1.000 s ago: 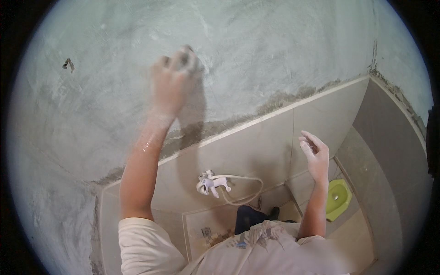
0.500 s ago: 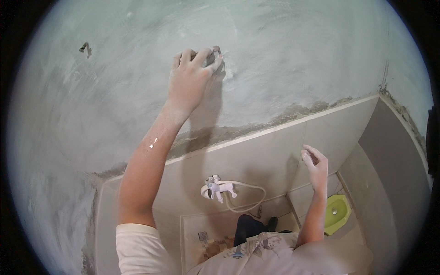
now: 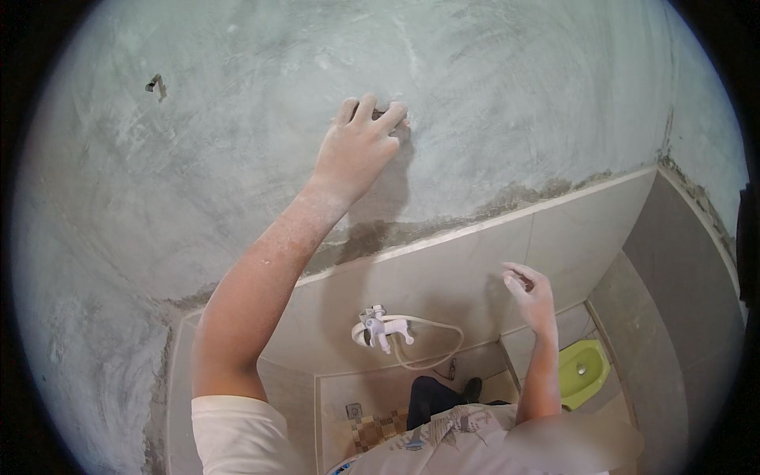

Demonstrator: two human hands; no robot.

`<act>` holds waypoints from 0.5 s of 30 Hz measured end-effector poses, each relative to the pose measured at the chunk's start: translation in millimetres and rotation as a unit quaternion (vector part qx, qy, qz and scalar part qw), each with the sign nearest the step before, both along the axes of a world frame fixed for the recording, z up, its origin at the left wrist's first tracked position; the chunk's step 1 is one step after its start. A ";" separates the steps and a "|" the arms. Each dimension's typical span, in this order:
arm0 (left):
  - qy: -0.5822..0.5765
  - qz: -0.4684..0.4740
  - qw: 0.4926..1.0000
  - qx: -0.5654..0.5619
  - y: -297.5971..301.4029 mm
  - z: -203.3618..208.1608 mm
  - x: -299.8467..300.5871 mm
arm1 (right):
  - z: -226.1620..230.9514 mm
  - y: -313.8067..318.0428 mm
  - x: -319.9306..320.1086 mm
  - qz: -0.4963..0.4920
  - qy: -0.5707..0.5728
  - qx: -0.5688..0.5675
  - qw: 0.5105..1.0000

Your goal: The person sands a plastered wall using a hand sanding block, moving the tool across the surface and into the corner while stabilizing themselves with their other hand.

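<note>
My left hand [image 3: 358, 150], dusted white, is closed around a small dark block [image 3: 380, 115] and presses it against the grey plastered wall [image 3: 514, 103]. The fingers hide most of the block; only a dark bit of it shows between them, so its exact kind cannot be told. Lower and to the right, my right hand [image 3: 532, 299] hangs in front of the tiled part of the wall. Its fingers are loosely bent, with a gap between them and the thumb, and no object shows in it. White dust covers these fingertips too.
A pale ledge of tiles [image 3: 443, 242] runs below the plaster. Beneath it are a white water tap [image 3: 386, 326] with a looped hose [image 3: 461, 336] and a green squat toilet [image 3: 582, 372]. A short pipe stub [image 3: 153, 84] sticks out of the plaster at upper left.
My left hand has slid right and slightly down along the plaster with the block. My right hand has dropped a little and shifted left.
</note>
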State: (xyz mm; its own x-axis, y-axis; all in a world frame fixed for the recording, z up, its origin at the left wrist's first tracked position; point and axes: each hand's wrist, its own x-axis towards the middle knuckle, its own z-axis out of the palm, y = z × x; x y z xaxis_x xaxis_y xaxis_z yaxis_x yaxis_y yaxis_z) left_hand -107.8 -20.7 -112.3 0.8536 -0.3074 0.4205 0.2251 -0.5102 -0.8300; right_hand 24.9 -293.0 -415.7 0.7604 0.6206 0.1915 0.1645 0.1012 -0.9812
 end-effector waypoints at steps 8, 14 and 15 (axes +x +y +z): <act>-0.014 -0.006 1.000 0.004 1.7 -3.4 2.0 | 0.3 -6.3 3.9 -0.019 -0.003 -0.016 1.000; 0.003 0.014 1.000 -0.018 1.6 -2.2 1.8 | -1.5 -3.8 4.7 -0.032 -0.012 -0.008 0.999; 0.004 0.012 1.000 -0.023 2.7 -2.0 1.8 | -2.6 -3.0 4.6 -0.038 -0.022 0.002 0.999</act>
